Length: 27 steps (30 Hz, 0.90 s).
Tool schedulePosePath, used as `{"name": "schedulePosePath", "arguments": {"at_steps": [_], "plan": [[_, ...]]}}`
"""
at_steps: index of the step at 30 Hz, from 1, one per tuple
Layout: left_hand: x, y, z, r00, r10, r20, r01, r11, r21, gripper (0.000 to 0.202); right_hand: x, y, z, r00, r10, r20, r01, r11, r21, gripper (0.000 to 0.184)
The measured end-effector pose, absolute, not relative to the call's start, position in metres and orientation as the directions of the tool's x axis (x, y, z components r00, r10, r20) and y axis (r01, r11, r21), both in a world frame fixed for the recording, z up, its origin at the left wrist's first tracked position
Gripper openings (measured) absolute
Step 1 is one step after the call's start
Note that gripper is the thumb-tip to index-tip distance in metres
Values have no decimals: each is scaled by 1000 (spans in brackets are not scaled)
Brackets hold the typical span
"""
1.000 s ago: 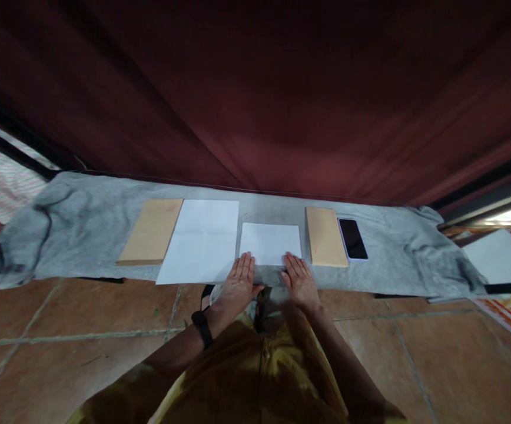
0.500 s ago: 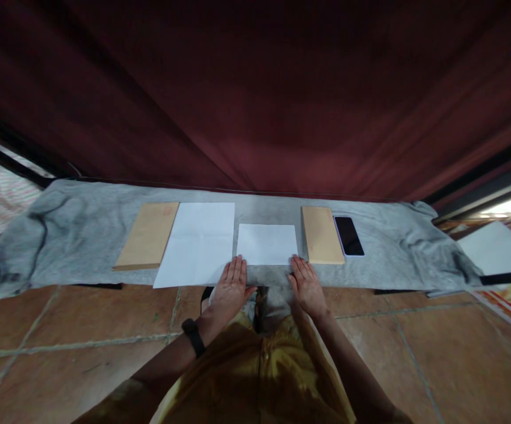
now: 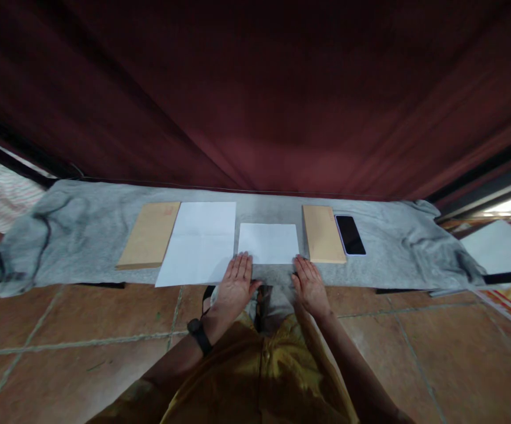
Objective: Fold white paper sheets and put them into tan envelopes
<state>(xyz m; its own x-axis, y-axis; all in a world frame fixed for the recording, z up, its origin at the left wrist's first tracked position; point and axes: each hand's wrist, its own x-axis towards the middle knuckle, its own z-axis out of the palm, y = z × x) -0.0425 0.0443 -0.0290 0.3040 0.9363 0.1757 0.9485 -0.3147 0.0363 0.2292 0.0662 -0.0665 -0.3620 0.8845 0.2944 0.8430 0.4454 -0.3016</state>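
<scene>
A small white sheet of paper (image 3: pixel 268 242), wider than it is deep, lies flat in front of me, perhaps folded. My left hand (image 3: pixel 236 282) rests flat with fingers stretched out, its fingertips at the sheet's near left corner. At the near right corner lies my right hand (image 3: pixel 311 285), palm down and fingers extended, close to a stack of brown envelopes (image 3: pixel 324 234). Left of the small sheet is larger white paper (image 3: pixel 200 241), its near right edge beside my left hand. Another brown envelope stack (image 3: pixel 149 234) adjoins that paper on the far left. Neither hand grips anything.
A grey cloth (image 3: pixel 397 241) covers the narrow surface. A phone (image 3: pixel 350 235) with a dark screen lies right of the right-hand envelopes. Behind hangs a dark red curtain (image 3: pixel 255 118). Tiled floor (image 3: pixel 118 318) shows below, and a white panel (image 3: pixel 503 247) stands at the right.
Both hands stay at the small sheet's near corners, the left having crept slightly inward and up. The whole view has shifted very slightly; the papers, envelopes and phone keep their places.
</scene>
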Motion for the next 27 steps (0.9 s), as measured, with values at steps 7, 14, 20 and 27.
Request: {"name": "schedulePosePath", "arguments": {"at_steps": [7, 14, 20, 27], "plan": [[-15, 54, -28, 434, 889, 146, 886, -450, 111, 65, 227, 65, -63, -352, 888, 298, 846, 437, -304, 54], [-12, 56, -31, 451, 887, 102, 886, -458, 71, 65, 197, 69, -57, -413, 856, 309, 803, 503, -319, 54], [-14, 56, -28, 438, 895, 84, 893, -444, 77, 64, 170, 74, -55, -488, 826, 282, 783, 557, -277, 48], [-28, 54, -36, 402, 913, 69, 911, -406, 71, 75, 183, 71, -56, -483, 830, 278, 801, 547, -242, 47]]}}
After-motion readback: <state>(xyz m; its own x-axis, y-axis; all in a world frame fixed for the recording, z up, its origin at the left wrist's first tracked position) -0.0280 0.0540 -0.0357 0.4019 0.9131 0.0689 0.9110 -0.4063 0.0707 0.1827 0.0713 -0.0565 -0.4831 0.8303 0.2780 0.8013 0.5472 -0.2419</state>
